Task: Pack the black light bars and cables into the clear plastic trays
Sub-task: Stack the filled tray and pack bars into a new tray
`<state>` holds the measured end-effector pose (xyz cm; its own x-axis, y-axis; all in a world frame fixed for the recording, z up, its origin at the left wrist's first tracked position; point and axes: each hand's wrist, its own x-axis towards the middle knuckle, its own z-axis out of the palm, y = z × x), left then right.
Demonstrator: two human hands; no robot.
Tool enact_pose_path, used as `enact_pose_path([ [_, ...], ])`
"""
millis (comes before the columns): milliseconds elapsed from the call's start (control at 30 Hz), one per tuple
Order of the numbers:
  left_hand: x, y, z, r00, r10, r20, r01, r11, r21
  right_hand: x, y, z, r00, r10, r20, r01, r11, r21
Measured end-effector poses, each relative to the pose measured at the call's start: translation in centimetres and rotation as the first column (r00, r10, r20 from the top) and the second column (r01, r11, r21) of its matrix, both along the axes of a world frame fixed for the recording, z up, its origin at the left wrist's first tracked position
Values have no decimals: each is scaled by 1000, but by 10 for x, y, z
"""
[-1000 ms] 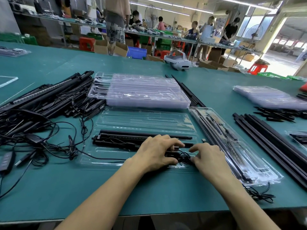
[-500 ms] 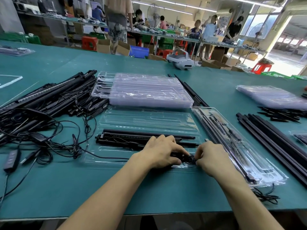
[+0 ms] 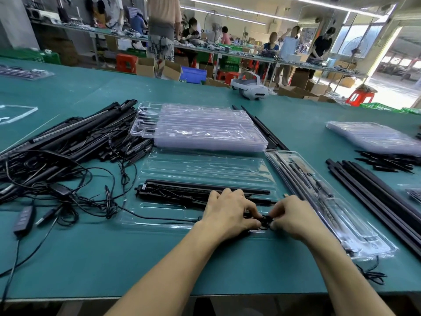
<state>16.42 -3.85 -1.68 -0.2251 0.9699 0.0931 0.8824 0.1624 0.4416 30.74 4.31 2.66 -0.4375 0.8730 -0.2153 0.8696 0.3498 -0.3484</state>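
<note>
An open clear plastic tray (image 3: 159, 215) lies on the green table in front of me. Black light bars (image 3: 182, 189) lie lengthwise in its middle channels. My left hand (image 3: 227, 212) and my right hand (image 3: 293, 216) meet over the tray's near right end. Both pinch a small coiled bundle of black cable (image 3: 264, 221) between their fingertips. A thin black lead (image 3: 155, 217) runs from the bundle leftward across the tray to the tangle on the table.
A pile of black bars and tangled cables (image 3: 68, 156) fills the left. A stack of clear trays (image 3: 205, 128) sits behind the open one. A packed tray (image 3: 330, 201) lies angled at right, beside long black bars (image 3: 376, 197). More trays (image 3: 373, 137) and a white headset (image 3: 250, 87) lie farther back.
My two hands have drawn closer together over the tray's near right end and closed on the cable bundle. The view has shifted slightly.
</note>
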Motion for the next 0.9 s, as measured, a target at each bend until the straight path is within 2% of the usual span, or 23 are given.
enact_pose_path([
  [67,0,1,-1,1000,6,2,-6,1000,8,4,4,1,999,12,-46,-14,999,-41],
  [167,0,1,-1,1000,3,19,-3,1000,16,3,14,2,998,52,-34,-55,992,-116],
  [233,-1,0,-1,1000,-3,24,3,1000,15,-1,24,2,991,4,-134,-24,989,-147],
  [333,-1,-2,1,1000,-13,8,13,1000,15,-15,47,-4,968,-41,-248,75,988,131],
  [367,-1,-3,1,1000,-17,1,17,1000,13,-21,52,-5,968,-39,-246,76,987,143],
  [467,-1,-7,2,1000,-21,-10,21,1000,1,-43,65,-15,964,-55,-260,57,998,-2],
  [600,-1,-8,6,999,-23,34,24,999,-26,-60,84,-21,870,-242,-429,201,970,-139],
  [767,1,-12,7,996,-41,73,43,999,-19,-58,96,-29,754,-344,-559,309,937,-160],
  [900,5,-19,4,995,-64,82,64,998,1,-42,100,-32,667,-382,-640,205,920,-336],
])
